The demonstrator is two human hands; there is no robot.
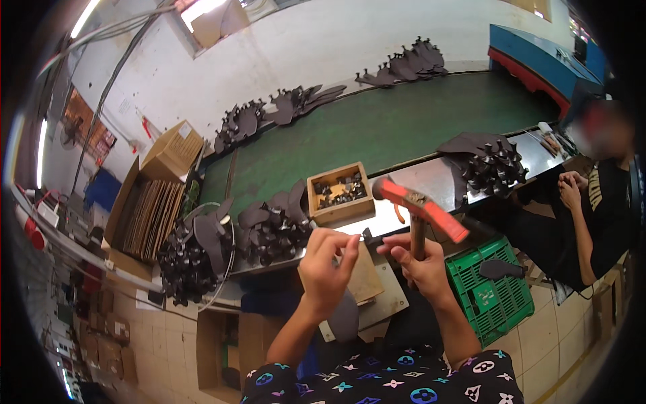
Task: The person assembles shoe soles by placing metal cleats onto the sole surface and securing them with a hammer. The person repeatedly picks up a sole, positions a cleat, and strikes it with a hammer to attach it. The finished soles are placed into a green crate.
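My right hand [425,271] grips the upright wooden handle of a hammer [441,214] with a red-painted head, raised over the work spot. My left hand [324,273] is pinched closed to its left; what its fingers hold, if anything, I cannot make out. A small black heel-like piece [367,233] shows just beyond the left fingertips; whether they touch it is unclear. Below the hands are a light wooden block [365,276] and a pale plate [393,293]. A dark shoe-sole-shaped piece [345,318] lies under my left wrist.
A wooden box [341,212] of small black parts stands ahead. Heaped soles with heels [272,232] line the bench beside a green conveyor belt [377,128]. A green crate [488,293] is at right, near a seated person [592,209]. Cardboard boxes [148,225] stand left.
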